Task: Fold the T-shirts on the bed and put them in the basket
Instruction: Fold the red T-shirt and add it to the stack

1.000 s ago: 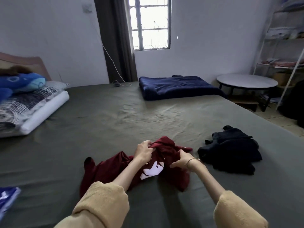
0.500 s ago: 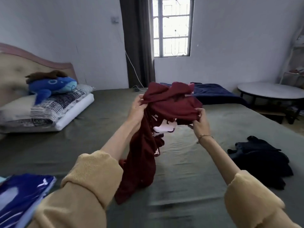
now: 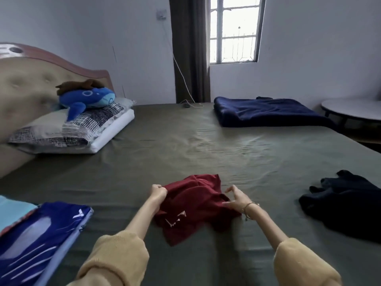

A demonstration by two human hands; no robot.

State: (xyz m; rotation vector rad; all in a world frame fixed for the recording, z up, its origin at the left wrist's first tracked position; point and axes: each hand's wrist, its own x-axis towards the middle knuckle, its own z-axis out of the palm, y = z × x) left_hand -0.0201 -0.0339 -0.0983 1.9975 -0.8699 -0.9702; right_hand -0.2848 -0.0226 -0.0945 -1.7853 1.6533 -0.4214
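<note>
The red shirt (image 3: 193,205) lies bunched up on the bed (image 3: 185,145), near the front edge. The left hand (image 3: 158,191) has its fingers curled tight on the shirt's left edge. The right hand (image 3: 237,198) pinches the right edge with thumb and one finger, and the other fingers stick up loose.

The shirt is not flat yet. If it gets folded like this, the folds could come out lumpy and crooked. The right pinch looks small, so the cloth could slip out when pulled. The black shirt (image 3: 346,203) waits on the right, well apart. No basket shows, so carrying a loose fold there could undo it.
</note>
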